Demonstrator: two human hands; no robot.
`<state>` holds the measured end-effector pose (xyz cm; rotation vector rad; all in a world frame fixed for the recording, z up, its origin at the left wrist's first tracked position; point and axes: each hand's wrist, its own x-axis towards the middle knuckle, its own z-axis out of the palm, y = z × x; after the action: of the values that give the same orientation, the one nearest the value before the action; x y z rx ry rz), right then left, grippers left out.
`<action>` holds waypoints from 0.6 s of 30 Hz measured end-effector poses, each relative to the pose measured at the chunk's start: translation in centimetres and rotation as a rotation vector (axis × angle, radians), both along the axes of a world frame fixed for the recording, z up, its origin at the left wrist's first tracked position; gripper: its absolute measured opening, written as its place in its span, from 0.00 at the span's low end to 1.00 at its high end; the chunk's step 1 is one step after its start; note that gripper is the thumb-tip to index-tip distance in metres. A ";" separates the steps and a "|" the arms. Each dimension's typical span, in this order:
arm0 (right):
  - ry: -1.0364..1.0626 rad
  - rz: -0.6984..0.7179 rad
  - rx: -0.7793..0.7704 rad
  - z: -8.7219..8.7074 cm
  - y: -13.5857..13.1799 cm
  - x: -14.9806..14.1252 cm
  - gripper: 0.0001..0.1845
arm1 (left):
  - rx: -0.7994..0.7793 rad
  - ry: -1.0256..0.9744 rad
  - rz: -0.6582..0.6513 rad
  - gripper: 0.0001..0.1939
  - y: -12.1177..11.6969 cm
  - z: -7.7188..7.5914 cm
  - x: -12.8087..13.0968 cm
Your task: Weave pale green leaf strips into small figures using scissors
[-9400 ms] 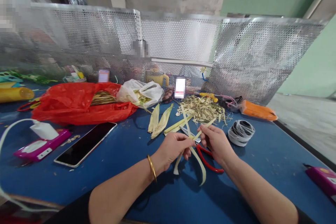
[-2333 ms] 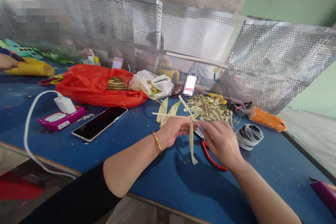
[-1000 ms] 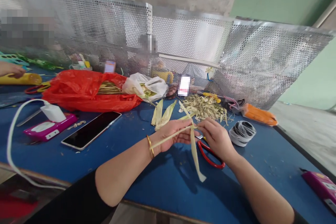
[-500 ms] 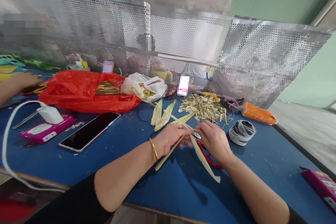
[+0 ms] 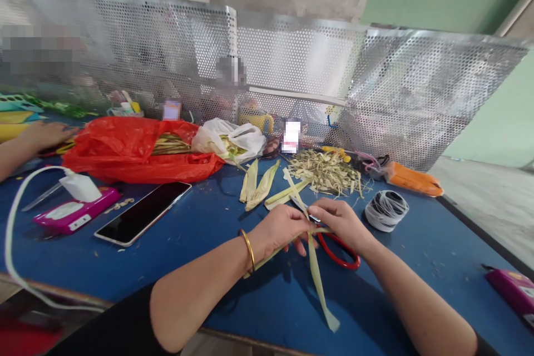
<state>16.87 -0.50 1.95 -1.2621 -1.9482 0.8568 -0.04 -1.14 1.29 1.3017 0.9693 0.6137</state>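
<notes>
My left hand, with a gold bangle at its wrist, is closed on pale dried husk strips that cross at the fingertips. One strip hangs toward the table's near edge, and another runs back under my left palm. My right hand pinches the end of a strip right beside the left fingertips. Red-handled scissors are below my hands, blades pointing away and partly covered by my fingers. Whether the right hand touches them I cannot tell. More husk leaves are just beyond my hands.
Behind the hands lies a heap of husk scraps. A twine spool stands right. To the left are a dark-screened phone, a purple power strip and a red plastic bag. Another person's hand rests far left.
The strip ends have turned, the hanging one now pointing more straight toward me. My right hand now pinches a strip end. The scissors appear slightly lower and further right.
</notes>
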 end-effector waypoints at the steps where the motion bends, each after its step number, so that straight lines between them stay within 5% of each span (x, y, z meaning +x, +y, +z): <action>1: 0.055 0.001 -0.066 -0.2 -0.1 -0.3 0.19 | 0.004 0.023 -0.045 0.13 -0.2 -0.1 0.2; 4: 0.179 -0.053 -0.112 -0.6 -0.4 -1.1 0.19 | 0.010 0.106 -0.111 0.16 -0.5 -0.5 0.5; 8: 0.166 -0.151 0.145 -0.2 -1.4 -1.5 0.12 | -0.002 0.111 -0.019 0.19 0.3 -0.9 0.4; 13: -0.193 -0.175 0.627 0.4 -2.9 -1.5 0.05 | -0.275 -0.121 0.168 0.11 1.3 -0.8 0.1; 18: -0.489 -0.101 0.886 0.3 -2.8 -1.6 0.06 | -0.425 -0.390 0.135 0.08 1.4 -0.4 -0.1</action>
<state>15.24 -3.26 2.28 -1.0309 -2.1999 -0.4142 -0.19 0.30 0.91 0.7110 0.8096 0.6895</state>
